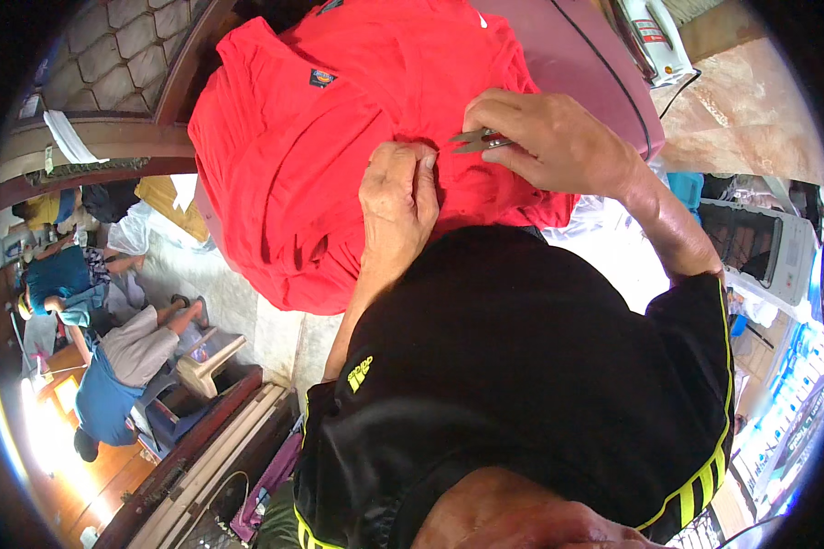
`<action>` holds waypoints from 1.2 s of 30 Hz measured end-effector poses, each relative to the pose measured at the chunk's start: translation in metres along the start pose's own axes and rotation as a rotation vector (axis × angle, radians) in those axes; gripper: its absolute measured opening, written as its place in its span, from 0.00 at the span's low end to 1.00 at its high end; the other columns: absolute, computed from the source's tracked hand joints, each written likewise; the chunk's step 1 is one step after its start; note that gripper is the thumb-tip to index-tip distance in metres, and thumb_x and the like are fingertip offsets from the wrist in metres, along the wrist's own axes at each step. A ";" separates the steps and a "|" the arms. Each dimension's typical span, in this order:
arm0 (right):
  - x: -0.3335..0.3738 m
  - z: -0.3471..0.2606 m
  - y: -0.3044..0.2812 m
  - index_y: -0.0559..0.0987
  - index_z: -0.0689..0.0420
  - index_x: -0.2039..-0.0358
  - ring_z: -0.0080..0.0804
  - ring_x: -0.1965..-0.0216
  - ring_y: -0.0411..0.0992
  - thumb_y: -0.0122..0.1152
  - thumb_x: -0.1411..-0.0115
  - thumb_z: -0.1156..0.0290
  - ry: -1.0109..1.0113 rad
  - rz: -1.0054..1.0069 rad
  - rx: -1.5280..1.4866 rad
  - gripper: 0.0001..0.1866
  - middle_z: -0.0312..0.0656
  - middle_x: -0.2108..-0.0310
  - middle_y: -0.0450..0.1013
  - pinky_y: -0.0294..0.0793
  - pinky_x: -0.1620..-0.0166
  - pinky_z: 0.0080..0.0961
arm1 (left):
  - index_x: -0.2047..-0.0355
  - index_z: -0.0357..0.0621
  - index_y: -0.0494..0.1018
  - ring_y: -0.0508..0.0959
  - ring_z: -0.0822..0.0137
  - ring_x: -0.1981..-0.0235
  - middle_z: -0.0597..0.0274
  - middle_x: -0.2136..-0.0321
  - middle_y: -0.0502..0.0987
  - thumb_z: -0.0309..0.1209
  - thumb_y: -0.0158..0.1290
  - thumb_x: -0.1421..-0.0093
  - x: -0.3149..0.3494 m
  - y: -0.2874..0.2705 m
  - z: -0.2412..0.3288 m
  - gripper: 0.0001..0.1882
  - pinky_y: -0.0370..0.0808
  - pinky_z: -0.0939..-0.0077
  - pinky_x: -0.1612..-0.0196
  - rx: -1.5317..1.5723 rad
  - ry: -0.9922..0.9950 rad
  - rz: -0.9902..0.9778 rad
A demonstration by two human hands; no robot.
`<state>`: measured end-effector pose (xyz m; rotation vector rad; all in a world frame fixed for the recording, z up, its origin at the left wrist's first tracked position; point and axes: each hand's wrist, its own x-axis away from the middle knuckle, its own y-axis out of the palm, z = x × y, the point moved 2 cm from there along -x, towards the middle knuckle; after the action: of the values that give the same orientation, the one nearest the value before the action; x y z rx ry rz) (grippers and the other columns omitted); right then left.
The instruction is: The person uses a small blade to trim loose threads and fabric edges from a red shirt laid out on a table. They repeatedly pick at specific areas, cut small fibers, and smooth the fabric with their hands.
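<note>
A red garment (275, 174) lies heaped in soft folds before me, with a small dark label near its neckline. My left hand (395, 188) is closed on a fold of it, thumb and fingers pinched together. In my right hand (558, 137) is a pair of thread snips (471, 141), gripped between thumb and curled fingers. Their short metal blades point left, just above the cloth and a little to the right of my left fingertips. Whether a thread lies between the blades is too small to make out.
Under the garment is a mauve padded surface (604, 73), crossed by a black cord (613, 64). A white appliance, seemingly a clothes iron (655, 41), stands at the far right. Two people in blue tops (110, 393) are off to the left, near a cream plastic seat (209, 364).
</note>
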<state>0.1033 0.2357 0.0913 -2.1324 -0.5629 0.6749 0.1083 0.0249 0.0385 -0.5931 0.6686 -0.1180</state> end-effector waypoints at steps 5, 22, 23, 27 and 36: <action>-0.007 -0.006 0.009 0.72 0.57 0.63 0.43 0.70 0.76 0.62 0.41 0.68 -0.048 -0.001 0.194 0.10 0.41 0.67 0.69 0.76 0.68 0.38 | 0.68 0.36 0.75 0.79 0.53 0.70 0.50 0.71 0.77 0.17 0.57 0.43 -0.001 -0.003 0.003 0.03 0.75 0.66 0.67 -0.016 0.037 0.016; -0.008 -0.003 0.008 0.74 0.57 0.64 0.40 0.70 0.76 0.59 0.39 0.71 -0.067 -0.055 0.137 0.06 0.40 0.66 0.70 0.74 0.69 0.36 | 0.70 0.35 0.73 0.75 0.51 0.74 0.51 0.75 0.74 0.16 0.56 0.47 0.021 -0.027 0.006 0.05 0.72 0.62 0.69 0.264 -0.275 -0.090; -0.004 0.002 0.004 0.74 0.57 0.61 0.37 0.68 0.76 0.59 0.39 0.73 -0.031 -0.060 0.017 0.07 0.40 0.64 0.71 0.74 0.66 0.34 | 0.70 0.35 0.73 0.74 0.50 0.75 0.50 0.76 0.73 0.18 0.56 0.45 0.031 -0.045 -0.001 0.03 0.73 0.62 0.69 0.256 -0.354 -0.331; -0.003 0.019 -0.009 0.73 0.59 0.55 0.27 0.64 0.73 0.56 0.37 0.78 0.176 -0.120 -0.378 0.10 0.39 0.60 0.73 0.71 0.60 0.27 | 0.71 0.37 0.75 0.74 0.48 0.74 0.50 0.77 0.73 0.27 0.58 0.40 0.080 -0.122 -0.017 0.06 0.72 0.62 0.70 -0.050 -0.407 -0.902; -0.045 0.007 -0.001 0.72 0.57 0.55 0.42 0.71 0.78 0.57 0.34 0.65 0.155 -0.059 -0.295 0.12 0.47 0.71 0.78 0.74 0.65 0.36 | 0.68 0.38 0.76 0.75 0.55 0.72 0.57 0.74 0.77 0.32 0.71 0.54 0.001 -0.010 -0.009 0.18 0.70 0.61 0.69 -0.016 -0.133 0.062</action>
<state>0.0642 0.2134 0.1002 -2.4062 -0.6706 0.4082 0.1049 0.0121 0.0379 -0.5897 0.5587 -0.0148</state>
